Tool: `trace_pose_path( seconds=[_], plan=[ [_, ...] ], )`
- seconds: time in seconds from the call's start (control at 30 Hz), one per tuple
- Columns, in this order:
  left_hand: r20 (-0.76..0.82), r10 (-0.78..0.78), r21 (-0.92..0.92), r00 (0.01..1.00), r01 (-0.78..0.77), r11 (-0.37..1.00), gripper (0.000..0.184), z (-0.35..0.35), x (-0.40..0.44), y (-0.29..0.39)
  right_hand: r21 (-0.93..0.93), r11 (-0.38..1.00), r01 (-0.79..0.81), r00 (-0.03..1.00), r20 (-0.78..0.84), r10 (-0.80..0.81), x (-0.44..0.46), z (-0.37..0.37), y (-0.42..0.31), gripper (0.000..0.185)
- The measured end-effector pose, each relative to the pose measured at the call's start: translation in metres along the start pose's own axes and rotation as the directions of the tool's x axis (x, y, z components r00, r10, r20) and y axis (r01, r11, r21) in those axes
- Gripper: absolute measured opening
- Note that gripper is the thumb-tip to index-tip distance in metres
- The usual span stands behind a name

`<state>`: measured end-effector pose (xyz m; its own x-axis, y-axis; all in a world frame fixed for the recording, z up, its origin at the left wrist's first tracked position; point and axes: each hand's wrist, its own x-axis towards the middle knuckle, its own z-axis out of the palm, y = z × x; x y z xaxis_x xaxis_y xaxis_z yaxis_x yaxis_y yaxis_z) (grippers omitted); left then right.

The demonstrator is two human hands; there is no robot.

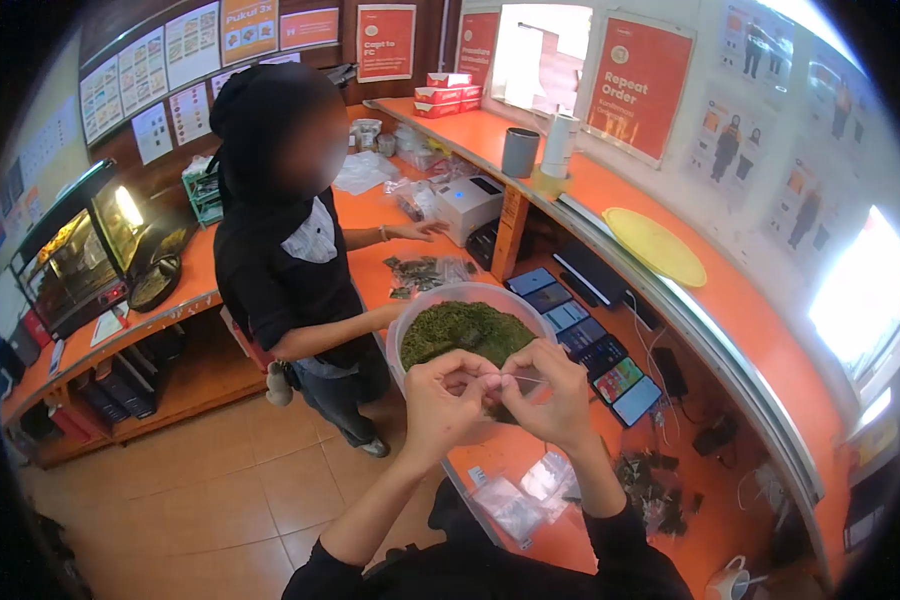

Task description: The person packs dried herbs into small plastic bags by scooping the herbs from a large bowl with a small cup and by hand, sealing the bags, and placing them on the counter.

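Observation:
My left hand (448,402) and my right hand (552,392) are raised close together, thumbs and fingertips pinched on what looks like a small clear plastic bag (532,379). Most of the bag is hidden by my fingers. Just beyond them stands a round translucent tub (406,335), filled with crumbly green flakes (465,333). Flat clear plastic bags (510,508) lie on the orange counter below my hands. Right of my right forearm is a pile of small clear packets with dark green contents (660,490).
A co-worker in black (280,230) stands left of the tub, one hand near its rim. Several phones (582,335) lie in a row to the right. More green packets (420,272), a white printer-like box (468,205) and a raised orange shelf (710,300) with a yellow lid (655,245) are beyond.

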<state>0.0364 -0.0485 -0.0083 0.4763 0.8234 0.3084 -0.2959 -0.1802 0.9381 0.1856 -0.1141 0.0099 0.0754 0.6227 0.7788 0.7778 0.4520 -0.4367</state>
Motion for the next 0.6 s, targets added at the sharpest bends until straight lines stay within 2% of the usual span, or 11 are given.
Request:
trace_pose_path(
  seconds=[0.07,0.2,0.33,0.4,0.43,0.5,0.53,0.6],
  plan=[
    [0.038,-0.033,-0.016,0.999,0.034,0.999,0.003,0.003,-0.001,-0.005,0.045,0.996,-0.07,0.997,0.026,0.069,-0.008,-0.005,-0.002,0.013],
    [0.112,-0.076,-0.094,0.991,0.087,0.992,0.003,0.018,-0.008,-0.023,-0.04,0.988,-0.15,0.988,0.026,0.151,-0.034,-0.029,-0.001,0.013],
    [0.184,-0.08,-0.135,0.98,0.106,0.985,0.005,0.04,-0.009,-0.048,-0.107,0.938,-0.329,0.943,-0.088,0.321,-0.074,-0.068,0.002,0.01],
    [0.324,-0.112,-0.191,0.939,0.181,0.965,0.019,0.057,-0.013,-0.073,-0.19,0.896,-0.401,0.911,-0.19,0.367,-0.096,-0.081,0.003,0.009],
    [0.273,-0.039,-0.136,0.961,0.079,0.988,0.033,0.066,-0.019,-0.064,-0.199,0.884,-0.423,0.901,-0.198,0.387,-0.107,-0.094,-0.001,0.009],
    [0.322,-0.057,-0.075,0.945,0.085,0.994,0.035,0.068,-0.025,-0.072,-0.406,0.664,-0.628,0.774,-0.416,0.477,-0.121,-0.119,-0.01,0.012],
    [0.356,-0.059,-0.012,0.933,0.067,0.998,0.038,0.069,-0.026,-0.075,-0.412,0.65,-0.638,0.766,-0.425,0.482,-0.125,-0.121,-0.012,0.012],
    [0.41,-0.071,0.004,0.909,0.076,0.997,0.034,0.071,-0.032,-0.098,-0.648,0.563,-0.513,0.857,-0.417,0.301,-0.134,-0.12,-0.016,0.019]
  ],
)
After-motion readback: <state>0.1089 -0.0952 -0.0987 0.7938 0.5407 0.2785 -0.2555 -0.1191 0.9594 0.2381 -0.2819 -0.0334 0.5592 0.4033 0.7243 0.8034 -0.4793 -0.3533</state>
